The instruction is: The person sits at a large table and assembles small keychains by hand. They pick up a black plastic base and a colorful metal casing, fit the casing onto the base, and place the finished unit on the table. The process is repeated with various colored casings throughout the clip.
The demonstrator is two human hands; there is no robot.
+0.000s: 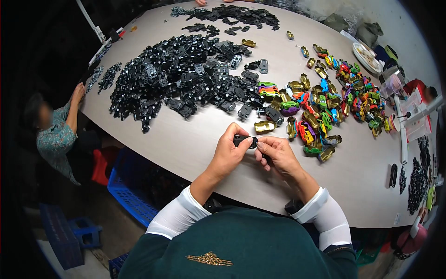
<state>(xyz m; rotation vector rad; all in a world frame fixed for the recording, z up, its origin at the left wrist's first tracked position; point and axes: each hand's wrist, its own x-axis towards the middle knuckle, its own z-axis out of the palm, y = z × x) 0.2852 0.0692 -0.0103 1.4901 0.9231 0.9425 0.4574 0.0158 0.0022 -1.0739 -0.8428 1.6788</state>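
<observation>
Both hands meet over the near edge of the surface [195, 149]: the left hand [227, 156] and right hand [278, 156] pinch a small black toy-car chassis [245, 141] between them. Steady fingertip grips matter; the gold car shell [264, 127] lies just beyond.

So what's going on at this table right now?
A person holds a small black toy-car part between the left hand and the right hand, just above the table. A big heap of black parts lies ahead, coloured toy car shells to the right. Another person sits at the left.
</observation>
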